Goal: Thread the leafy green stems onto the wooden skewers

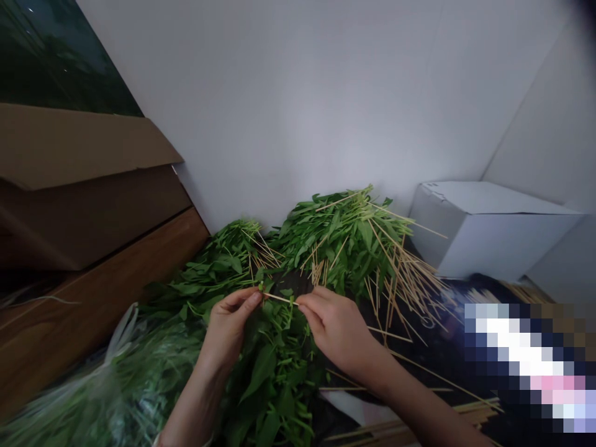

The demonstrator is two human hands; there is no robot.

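Observation:
Between my two hands runs a thin bamboo skewer (279, 298), roughly level. My left hand (233, 315) is closed in a pinch at its left end, where a short green leafy stem (261, 286) sticks up by the fingertips. My right hand (339, 328) has its fingers closed round the skewer's right part. Just left of those fingers, another green stem (292, 300) crosses the skewer. Below both hands lies a heap of loose leafy greens (274, 379). The skewer's far right end is hidden in my right hand.
Bundles of greens on skewers (344, 233) lie against the white wall (316, 93). A clear plastic bag of greens (125, 385) is at lower left, beside a wooden board (93, 298) and cardboard box (88, 205). A white box (503, 242) stands right; loose skewers (447, 372) lie below.

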